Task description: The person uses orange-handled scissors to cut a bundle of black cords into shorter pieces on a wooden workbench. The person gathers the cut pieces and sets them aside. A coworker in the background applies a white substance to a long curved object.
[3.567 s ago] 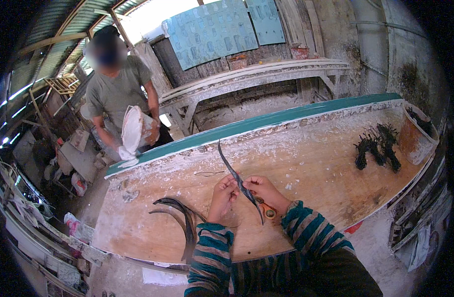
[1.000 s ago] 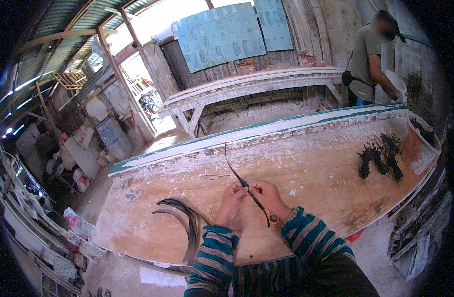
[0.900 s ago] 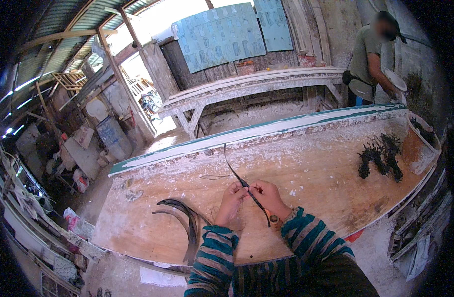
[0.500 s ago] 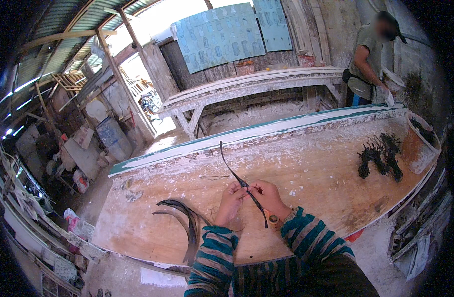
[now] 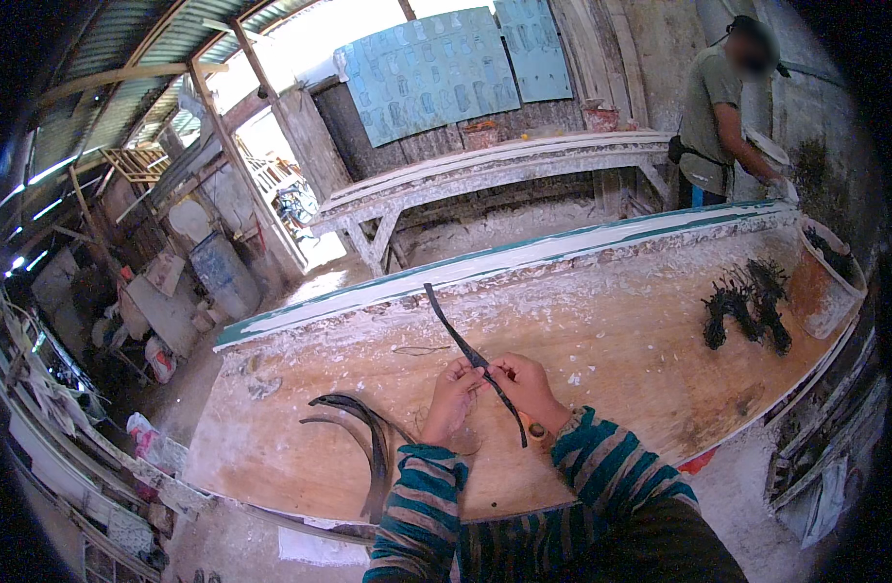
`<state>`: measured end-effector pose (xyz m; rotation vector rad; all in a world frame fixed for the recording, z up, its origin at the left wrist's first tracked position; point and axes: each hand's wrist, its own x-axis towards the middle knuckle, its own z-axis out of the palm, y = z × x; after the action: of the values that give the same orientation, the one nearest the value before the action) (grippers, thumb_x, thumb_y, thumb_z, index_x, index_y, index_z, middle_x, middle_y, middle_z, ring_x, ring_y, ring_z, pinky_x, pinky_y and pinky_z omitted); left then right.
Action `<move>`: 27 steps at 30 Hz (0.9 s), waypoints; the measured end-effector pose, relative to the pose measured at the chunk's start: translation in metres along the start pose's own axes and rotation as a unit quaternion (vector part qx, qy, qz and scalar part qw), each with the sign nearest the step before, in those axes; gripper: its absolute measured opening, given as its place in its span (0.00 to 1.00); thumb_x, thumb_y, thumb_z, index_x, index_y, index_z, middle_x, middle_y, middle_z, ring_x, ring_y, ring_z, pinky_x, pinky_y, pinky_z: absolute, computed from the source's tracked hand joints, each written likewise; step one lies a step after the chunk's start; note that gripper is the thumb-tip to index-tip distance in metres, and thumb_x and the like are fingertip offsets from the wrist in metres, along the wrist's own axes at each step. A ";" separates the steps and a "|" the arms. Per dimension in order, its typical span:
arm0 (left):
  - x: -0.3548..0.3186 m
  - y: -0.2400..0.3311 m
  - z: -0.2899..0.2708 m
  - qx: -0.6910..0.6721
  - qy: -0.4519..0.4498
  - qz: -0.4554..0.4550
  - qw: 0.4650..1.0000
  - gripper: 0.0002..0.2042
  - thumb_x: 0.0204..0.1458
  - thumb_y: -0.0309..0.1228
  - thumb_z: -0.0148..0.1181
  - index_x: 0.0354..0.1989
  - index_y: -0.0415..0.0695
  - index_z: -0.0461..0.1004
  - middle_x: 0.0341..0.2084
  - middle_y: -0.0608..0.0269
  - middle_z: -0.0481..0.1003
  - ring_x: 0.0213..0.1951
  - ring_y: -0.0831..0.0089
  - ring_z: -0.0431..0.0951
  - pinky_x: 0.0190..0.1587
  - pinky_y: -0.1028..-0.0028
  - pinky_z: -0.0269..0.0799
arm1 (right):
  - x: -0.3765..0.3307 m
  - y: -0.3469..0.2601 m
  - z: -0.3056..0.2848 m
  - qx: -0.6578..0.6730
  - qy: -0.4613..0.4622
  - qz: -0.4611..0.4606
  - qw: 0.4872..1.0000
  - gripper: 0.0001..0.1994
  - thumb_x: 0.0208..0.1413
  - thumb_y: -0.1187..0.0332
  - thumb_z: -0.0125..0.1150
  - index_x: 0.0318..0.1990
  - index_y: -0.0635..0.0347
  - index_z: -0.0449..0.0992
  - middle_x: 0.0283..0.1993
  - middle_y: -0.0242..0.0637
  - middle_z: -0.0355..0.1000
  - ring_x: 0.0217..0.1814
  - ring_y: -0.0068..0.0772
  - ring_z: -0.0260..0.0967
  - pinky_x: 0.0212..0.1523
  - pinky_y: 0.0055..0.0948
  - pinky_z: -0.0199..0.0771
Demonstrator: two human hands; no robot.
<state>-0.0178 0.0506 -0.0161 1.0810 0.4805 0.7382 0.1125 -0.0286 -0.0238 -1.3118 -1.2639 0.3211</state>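
Both hands, left hand (image 5: pixel 453 387) and right hand (image 5: pixel 527 384), stay clamped on the dark strip (image 5: pixel 470 356), whose far tip has tilted left over the worktop (image 5: pixel 611 330).

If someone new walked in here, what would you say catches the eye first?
Probably the long dark strip that both hands, left and right, pinch above the middle of the plaster-smeared table. Next, the curved dark pieces at its left and the black clump far right.
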 end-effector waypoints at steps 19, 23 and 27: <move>-0.001 0.002 0.000 -0.004 -0.012 -0.010 1.000 0.06 0.52 0.26 0.50 0.37 0.41 0.70 0.34 0.63 0.74 0.35 0.75 0.74 0.40 0.76 0.71 | 0.000 -0.002 -0.001 0.000 0.002 0.014 1.000 0.07 0.51 0.67 0.56 0.32 0.61 0.73 0.26 0.40 0.71 0.24 0.34 0.68 0.25 0.29 0.67; 0.000 0.000 -0.003 -0.013 -0.036 -0.001 0.999 0.06 0.52 0.25 0.50 0.37 0.40 0.71 0.34 0.63 0.75 0.34 0.75 0.74 0.40 0.76 0.72 | 0.000 -0.002 0.000 0.019 0.008 0.022 1.000 0.07 0.51 0.67 0.56 0.32 0.61 0.74 0.25 0.40 0.71 0.24 0.33 0.69 0.25 0.29 0.67; 0.000 0.001 -0.001 -0.008 -0.033 -0.005 0.999 0.06 0.52 0.25 0.49 0.37 0.40 0.71 0.34 0.63 0.75 0.33 0.75 0.74 0.40 0.75 0.72 | 0.000 0.001 0.002 0.033 0.013 0.024 0.999 0.07 0.51 0.68 0.56 0.32 0.62 0.74 0.25 0.40 0.71 0.23 0.32 0.69 0.25 0.29 0.66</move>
<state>-0.0190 0.0519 -0.0158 1.0832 0.4229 0.6946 0.1117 -0.0271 -0.0247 -1.2880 -1.1916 0.3766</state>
